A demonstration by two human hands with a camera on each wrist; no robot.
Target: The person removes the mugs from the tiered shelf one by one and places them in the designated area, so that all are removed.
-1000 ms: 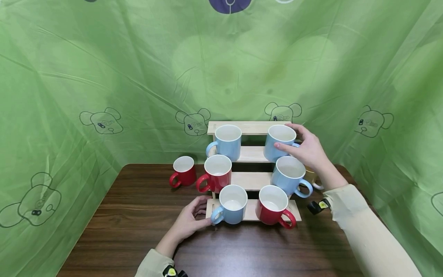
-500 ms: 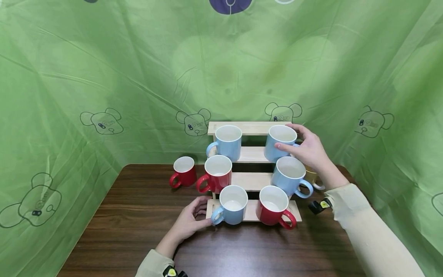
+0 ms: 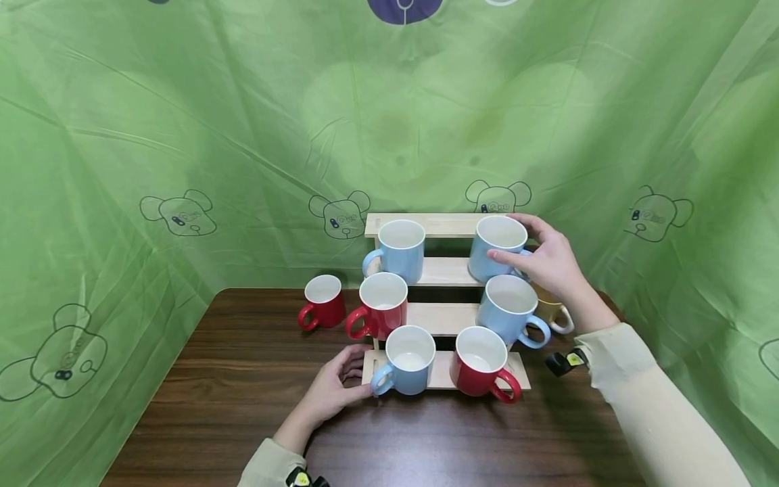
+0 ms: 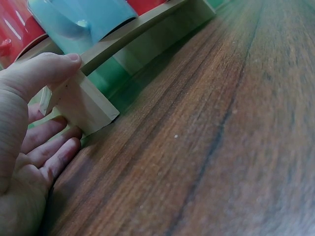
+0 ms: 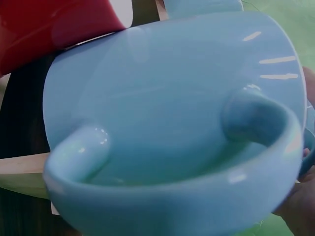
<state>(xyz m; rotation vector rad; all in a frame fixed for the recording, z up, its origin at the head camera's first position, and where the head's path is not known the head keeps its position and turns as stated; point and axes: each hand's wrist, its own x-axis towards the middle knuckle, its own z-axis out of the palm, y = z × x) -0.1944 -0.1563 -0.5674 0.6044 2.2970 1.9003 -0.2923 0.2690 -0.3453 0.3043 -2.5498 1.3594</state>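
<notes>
A wooden tiered rack (image 3: 442, 318) carries blue and red mugs. My right hand (image 3: 552, 262) grips the upper right blue mug (image 3: 483, 260), thumb on its front and fingers round its far right side. Below it stands another blue mug (image 3: 502, 318), whose body (image 5: 162, 88) and handle fill most of the right wrist view. My left hand (image 3: 331, 387) holds the rack's lower left corner. In the left wrist view the thumb (image 4: 51, 69) lies on the bottom step's edge, with the fingers curled by the side support (image 4: 83, 105). A light blue mug (image 3: 410, 368) stands beside that thumb.
Left of the rack, a red mug (image 3: 326, 310) stands on the dark wooden table (image 3: 255, 365). A gold mug (image 3: 544, 304) with a white handle is partly hidden behind my right wrist. Green printed cloth (image 3: 262, 169) hangs round the table's back and sides.
My right hand and the upper right blue mug have shifted slightly right and up in the head view. More of the gold mug's handle shows. The left hand and rack stay put.
</notes>
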